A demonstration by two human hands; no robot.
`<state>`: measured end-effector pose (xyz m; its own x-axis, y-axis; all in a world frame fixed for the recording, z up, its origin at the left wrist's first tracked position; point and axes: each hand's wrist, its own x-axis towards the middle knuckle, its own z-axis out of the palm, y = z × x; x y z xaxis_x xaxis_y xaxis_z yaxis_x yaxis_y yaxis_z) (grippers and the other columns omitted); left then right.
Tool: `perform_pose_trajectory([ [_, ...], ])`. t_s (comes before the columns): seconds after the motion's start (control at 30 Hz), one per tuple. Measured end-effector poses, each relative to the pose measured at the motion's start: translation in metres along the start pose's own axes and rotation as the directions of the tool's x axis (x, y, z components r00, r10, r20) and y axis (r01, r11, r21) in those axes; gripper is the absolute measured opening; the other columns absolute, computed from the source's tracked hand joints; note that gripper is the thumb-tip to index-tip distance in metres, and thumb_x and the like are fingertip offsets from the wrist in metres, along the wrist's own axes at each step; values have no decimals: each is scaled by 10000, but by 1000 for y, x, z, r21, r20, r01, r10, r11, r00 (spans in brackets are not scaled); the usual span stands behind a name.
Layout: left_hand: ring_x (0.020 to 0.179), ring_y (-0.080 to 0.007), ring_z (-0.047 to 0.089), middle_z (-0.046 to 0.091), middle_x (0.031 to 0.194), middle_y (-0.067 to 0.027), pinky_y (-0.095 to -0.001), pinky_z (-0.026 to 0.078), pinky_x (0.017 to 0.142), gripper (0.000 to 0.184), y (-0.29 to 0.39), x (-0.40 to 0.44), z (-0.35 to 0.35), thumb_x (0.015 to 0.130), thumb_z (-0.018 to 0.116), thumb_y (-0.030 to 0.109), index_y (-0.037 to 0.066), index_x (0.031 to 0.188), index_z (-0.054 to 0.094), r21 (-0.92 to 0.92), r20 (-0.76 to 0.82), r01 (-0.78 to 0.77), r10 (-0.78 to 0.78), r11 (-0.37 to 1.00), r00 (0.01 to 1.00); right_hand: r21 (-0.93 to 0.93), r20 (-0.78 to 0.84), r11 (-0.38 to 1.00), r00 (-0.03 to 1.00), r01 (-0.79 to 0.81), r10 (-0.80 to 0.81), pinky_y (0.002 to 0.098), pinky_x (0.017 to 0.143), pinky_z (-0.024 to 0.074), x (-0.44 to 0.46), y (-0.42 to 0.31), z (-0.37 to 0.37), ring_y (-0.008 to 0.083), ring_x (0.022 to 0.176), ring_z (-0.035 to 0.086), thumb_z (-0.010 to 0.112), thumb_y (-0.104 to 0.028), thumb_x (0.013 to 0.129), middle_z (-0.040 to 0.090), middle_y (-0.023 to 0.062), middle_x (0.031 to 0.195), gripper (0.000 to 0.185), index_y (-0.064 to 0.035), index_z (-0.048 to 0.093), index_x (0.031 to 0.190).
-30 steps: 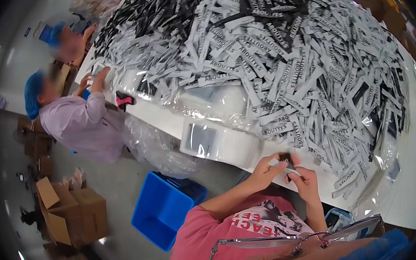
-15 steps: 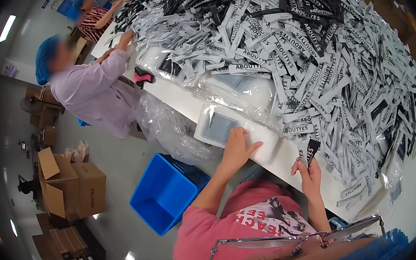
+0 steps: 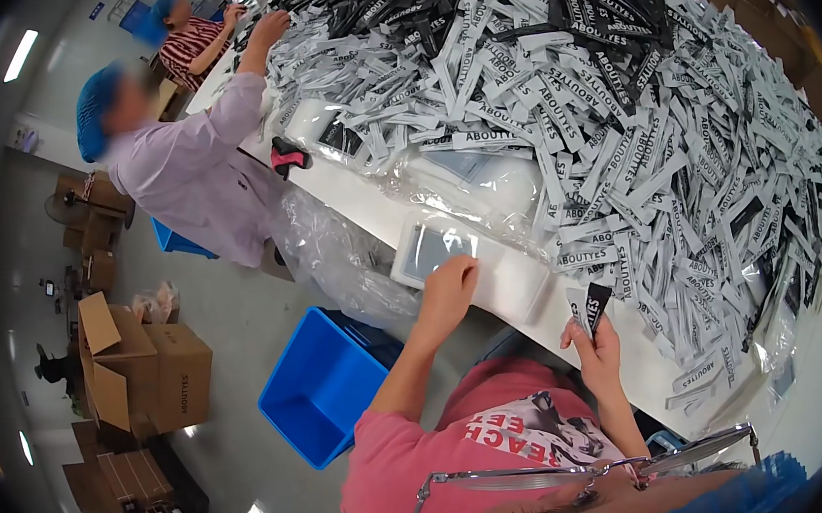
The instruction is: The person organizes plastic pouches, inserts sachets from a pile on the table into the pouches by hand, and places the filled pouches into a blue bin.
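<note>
My right hand [image 3: 596,349] grips a few slim sachets [image 3: 589,307], black and white ones together, at the table's near edge. My left hand [image 3: 450,290] is closed, with its fingers curled at the near edge of a white pack [image 3: 507,280] that has a grey panel. Whether anything is pinched in those fingers is hidden. Behind the pack lies a similar one in clear plastic [image 3: 482,172]. A large heap of sachets [image 3: 607,129] marked "ABOUTYES" rises beyond both hands.
A blue bin [image 3: 320,389] stands on the floor at my left, below crumpled clear plastic [image 3: 332,259]. A black and pink object [image 3: 289,156] lies at the table edge. Two co-workers [image 3: 190,169] in blue caps are farther along. Cardboard boxes [image 3: 160,370] stand on the floor.
My left hand has drawn back from the top of the white pack to its near edge, and its fingers have curled. My right hand, with the sachets, moved slightly left. The nearer co-worker's arm reaches farther out.
</note>
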<state>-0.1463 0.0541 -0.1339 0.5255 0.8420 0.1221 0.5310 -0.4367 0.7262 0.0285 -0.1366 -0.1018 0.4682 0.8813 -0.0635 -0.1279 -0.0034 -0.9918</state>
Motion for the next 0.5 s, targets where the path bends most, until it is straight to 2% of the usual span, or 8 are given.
perform_pose_trajectory([
  [0.1, 601, -119, 572, 619, 664, -63, -278, 456, 578, 156, 55, -4, -14, 825, 686, 119, 2, 758, 608, -398, 101, 231, -208, 888, 973, -9, -33, 998, 997, -63, 63, 239, 576, 422, 7, 4, 0, 90, 627, 522, 566, -107, 900, 556, 26, 690, 150, 12, 537, 986],
  [0.2, 588, -66, 562, 622, 646, -49, -233, 442, 540, 155, 82, -10, 10, 800, 719, 97, 13, 741, 603, -362, 99, 117, -87, 925, 991, -277, -106, 960, 992, 31, -63, 234, 545, 400, 23, -21, 16, 78, 597, 494, 668, -149, 840, 554, 9, 673, 236, 2, 553, 980],
  [0.23, 571, -89, 577, 625, 655, -50, -239, 448, 515, 163, 92, -11, 17, 786, 731, 81, 14, 736, 591, -241, 96, 105, -84, 965, 992, -258, -106, 966, 994, 8, -36, 228, 534, 395, 27, -18, 14, 64, 587, 478, 738, -174, 783, 567, -1, 677, 305, 5, 569, 964],
  [0.33, 552, -109, 582, 613, 646, -40, -257, 462, 510, 191, 104, -12, 42, 787, 737, 92, 6, 734, 575, -191, 4, -161, 165, 968, 986, -249, -202, 968, 979, -19, -32, 228, 532, 389, 35, -21, 6, 49, 591, 463, 751, -176, 774, 566, -16, 665, 272, 3, 597, 909],
  [0.37, 594, -121, 603, 614, 683, -53, -266, 482, 556, 169, 107, -11, 44, 804, 719, 83, -8, 772, 581, -307, 91, -83, 117, 948, 989, -268, -192, 962, 981, -44, -9, 225, 536, 387, 34, -23, -2, 44, 601, 461, 731, -177, 801, 557, -27, 646, 221, 7, 614, 839],
  [0.5, 658, -116, 610, 624, 753, -71, -254, 487, 613, 118, 116, -4, 56, 829, 682, 49, -19, 822, 585, -501, 238, -52, 195, 864, 951, -57, -238, 998, 971, -26, 12, 232, 535, 380, 30, -17, -15, 53, 593, 461, 677, -151, 845, 550, -25, 640, 168, 7, 623, 824],
])
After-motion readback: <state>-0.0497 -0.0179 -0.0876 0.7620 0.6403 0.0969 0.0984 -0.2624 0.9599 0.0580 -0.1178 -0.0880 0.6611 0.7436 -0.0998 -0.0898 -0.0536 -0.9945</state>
